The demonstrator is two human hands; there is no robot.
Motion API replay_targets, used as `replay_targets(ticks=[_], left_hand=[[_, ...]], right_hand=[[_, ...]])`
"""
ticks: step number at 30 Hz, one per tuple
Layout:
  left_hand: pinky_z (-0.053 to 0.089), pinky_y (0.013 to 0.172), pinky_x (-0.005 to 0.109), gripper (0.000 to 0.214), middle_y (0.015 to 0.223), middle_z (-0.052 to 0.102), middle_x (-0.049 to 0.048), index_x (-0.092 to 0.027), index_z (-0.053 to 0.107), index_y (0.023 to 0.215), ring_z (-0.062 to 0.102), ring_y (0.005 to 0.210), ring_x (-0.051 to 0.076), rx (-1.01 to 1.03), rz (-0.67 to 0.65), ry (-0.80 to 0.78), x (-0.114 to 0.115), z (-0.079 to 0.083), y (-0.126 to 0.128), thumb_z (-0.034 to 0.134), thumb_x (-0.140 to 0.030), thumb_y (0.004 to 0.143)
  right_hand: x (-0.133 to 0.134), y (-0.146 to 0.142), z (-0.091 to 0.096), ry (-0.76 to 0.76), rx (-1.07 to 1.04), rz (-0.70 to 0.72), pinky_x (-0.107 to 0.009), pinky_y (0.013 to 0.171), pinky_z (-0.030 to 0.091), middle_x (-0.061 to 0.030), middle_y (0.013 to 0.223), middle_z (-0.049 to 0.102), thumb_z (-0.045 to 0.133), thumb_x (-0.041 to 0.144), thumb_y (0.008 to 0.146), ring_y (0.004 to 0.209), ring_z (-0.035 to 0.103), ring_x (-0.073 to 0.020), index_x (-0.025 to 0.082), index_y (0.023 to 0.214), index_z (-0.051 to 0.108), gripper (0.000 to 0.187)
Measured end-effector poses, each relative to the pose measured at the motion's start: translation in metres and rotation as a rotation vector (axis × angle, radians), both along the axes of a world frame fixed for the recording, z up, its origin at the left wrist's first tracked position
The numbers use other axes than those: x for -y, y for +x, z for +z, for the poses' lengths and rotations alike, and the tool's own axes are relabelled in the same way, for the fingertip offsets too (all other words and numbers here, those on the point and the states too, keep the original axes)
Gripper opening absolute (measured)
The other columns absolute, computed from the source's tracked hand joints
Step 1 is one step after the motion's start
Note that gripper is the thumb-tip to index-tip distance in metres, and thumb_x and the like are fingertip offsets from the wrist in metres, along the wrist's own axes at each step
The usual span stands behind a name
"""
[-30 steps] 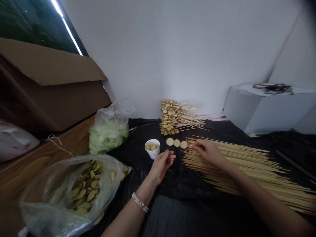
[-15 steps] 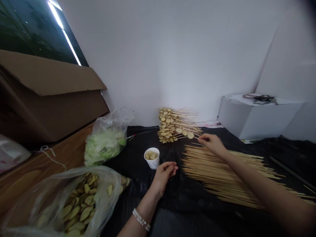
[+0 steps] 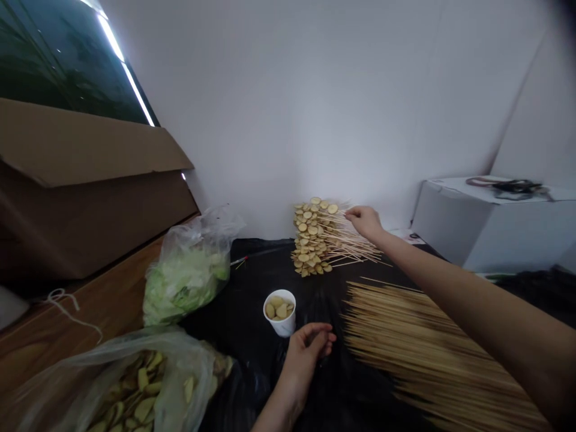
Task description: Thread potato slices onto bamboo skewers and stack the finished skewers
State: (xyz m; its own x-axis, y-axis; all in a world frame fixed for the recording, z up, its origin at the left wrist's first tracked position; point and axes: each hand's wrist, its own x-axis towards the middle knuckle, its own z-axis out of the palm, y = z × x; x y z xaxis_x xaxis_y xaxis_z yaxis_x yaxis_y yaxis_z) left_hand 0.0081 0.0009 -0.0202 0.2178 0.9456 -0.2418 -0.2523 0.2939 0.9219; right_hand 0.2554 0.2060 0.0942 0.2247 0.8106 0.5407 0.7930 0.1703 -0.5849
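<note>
View from a person's head, looking forward and down at two bare hands, well apart from each other. The right hand (image 3: 365, 222) reaches toward the far side, its thumb and fingers pinched on the stick end of a skewer (image 3: 332, 209) threaded with round, pale yellow slices. That skewer lies level, slices to the left, at the far top edge of a pile of similar skewers (image 3: 310, 240); whether it rests on the pile or is just above it cannot be told. The left hand (image 3: 306, 353) is nearer, fingers loosely curled; I cannot tell whether thumb and fingertips meet. Just beyond it to the left stands a white paper cup (image 3: 284, 327), upright, with more slices inside.

Black sheeting (image 3: 252, 285) lies under these things. To the right, beneath the right forearm, a broad bundle of bare sticks (image 3: 405, 336) is spread out. To the near left, a clear bag (image 3: 174, 384) gapes open, showing many slices; beyond it, another clear bag (image 3: 184, 282) holds pale green leafy pieces. A cardboard box (image 3: 94, 216) fills the far left, a white box (image 3: 454, 225) the far right, and a white wall (image 3: 270, 120) rises behind.
</note>
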Motion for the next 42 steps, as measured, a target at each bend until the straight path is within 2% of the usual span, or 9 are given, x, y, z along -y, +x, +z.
replay_targets(ticks=[4, 9, 15, 19, 24, 31, 34, 38, 42], left_hand=[[0.044, 0.065, 0.021, 0.041, 0.078, 0.070, 0.0091, -0.011, 0.071, 0.087, 0.057, 0.066, 0.010, -0.015, -0.003, -0.021, -0.001, -0.002, -0.001, 0.078, -0.042, 0.062], [0.044, 0.064, 0.021, 0.039, 0.077, 0.069, 0.0083, -0.013, 0.071, 0.084, 0.058, 0.065, 0.010, 0.016, -0.009, -0.053, -0.001, -0.004, -0.002, 0.079, -0.043, 0.060], [0.045, 0.065, 0.023, 0.040, 0.077, 0.070, 0.0097, -0.014, 0.072, 0.083, 0.058, 0.065, 0.012, 0.024, 0.006, -0.080, -0.003, -0.005, -0.002, 0.081, -0.042, 0.057], [0.045, 0.066, 0.023, 0.036, 0.078, 0.070, 0.0103, -0.013, 0.072, 0.084, 0.059, 0.067, 0.012, 0.022, 0.009, -0.065, -0.001, -0.001, -0.001, 0.079, -0.039, 0.061], [0.045, 0.069, 0.022, 0.036, 0.083, 0.070, 0.0099, -0.012, 0.072, 0.088, 0.059, 0.071, 0.012, -0.002, 0.001, -0.030, 0.000, 0.004, -0.001, 0.078, -0.037, 0.063], [0.046, 0.069, 0.020, 0.037, 0.081, 0.070, 0.0087, -0.011, 0.071, 0.087, 0.059, 0.069, 0.010, 0.014, -0.024, -0.002, 0.000, 0.007, 0.000, 0.080, -0.036, 0.060], [0.046, 0.069, 0.020, 0.036, 0.081, 0.070, 0.0085, -0.011, 0.071, 0.087, 0.060, 0.069, 0.010, 0.006, -0.032, 0.009, -0.001, 0.007, 0.000, 0.080, -0.034, 0.061], [0.047, 0.070, 0.020, 0.034, 0.082, 0.070, 0.0086, -0.011, 0.071, 0.087, 0.060, 0.069, 0.009, 0.007, -0.049, 0.027, -0.001, 0.007, 0.000, 0.079, -0.032, 0.062], [0.047, 0.071, 0.020, 0.032, 0.083, 0.070, 0.0090, -0.011, 0.071, 0.088, 0.061, 0.070, 0.010, 0.005, -0.052, 0.024, -0.001, 0.009, 0.000, 0.079, -0.030, 0.063]], right_hand=[[-0.042, -0.019, 0.008, -0.012, 0.041, -0.002, -0.025, 0.075, 0.046, -0.0043, 0.090, 0.074, 0.057, 0.023, 0.079, 0.083, 0.065, -0.0177, 0.018, 0.089, 0.074, 0.021], [-0.082, -0.039, 0.007, -0.031, 0.126, -0.002, -0.025, 0.079, 0.044, -0.0068, 0.093, 0.073, 0.055, 0.018, 0.078, 0.087, 0.064, -0.0190, 0.018, 0.091, 0.075, 0.024], [-0.088, -0.041, 0.008, -0.043, 0.238, -0.042, -0.032, 0.081, 0.042, -0.0135, 0.090, 0.070, 0.057, 0.019, 0.077, 0.089, 0.060, -0.0237, 0.015, 0.089, 0.075, 0.022], [-0.061, -0.030, 0.016, 0.031, 0.303, -0.057, -0.037, 0.086, 0.038, -0.0154, 0.102, 0.065, 0.052, 0.023, 0.082, 0.099, 0.052, -0.0277, 0.015, 0.095, 0.073, 0.025], [-0.001, -0.016, 0.010, 0.119, 0.360, 0.006, -0.036, 0.089, 0.034, -0.0124, 0.096, 0.064, 0.045, 0.020, 0.086, 0.095, 0.050, -0.0259, 0.016, 0.090, 0.072, 0.027], [0.101, -0.019, -0.030, 0.132, 0.189, 0.216, -0.030, 0.082, 0.039, -0.0054, 0.086, 0.069, 0.052, 0.019, 0.083, 0.087, 0.056, -0.0201, 0.019, 0.083, 0.071, 0.019], [0.137, -0.015, -0.045, 0.122, 0.129, 0.244, -0.030, 0.080, 0.041, -0.0038, 0.086, 0.071, 0.053, 0.021, 0.082, 0.086, 0.058, -0.0195, 0.021, 0.082, 0.071, 0.018], [0.166, -0.001, -0.071, 0.048, 0.099, 0.195, -0.029, 0.075, 0.041, -0.0036, 0.083, 0.071, 0.053, 0.022, 0.082, 0.081, 0.058, -0.0193, 0.022, 0.081, 0.071, 0.019], [0.176, 0.014, -0.093, -0.108, 0.140, 0.188, -0.027, 0.070, 0.040, -0.0033, 0.077, 0.070, 0.054, 0.023, 0.079, 0.077, 0.056, -0.0189, 0.021, 0.078, 0.072, 0.018]])
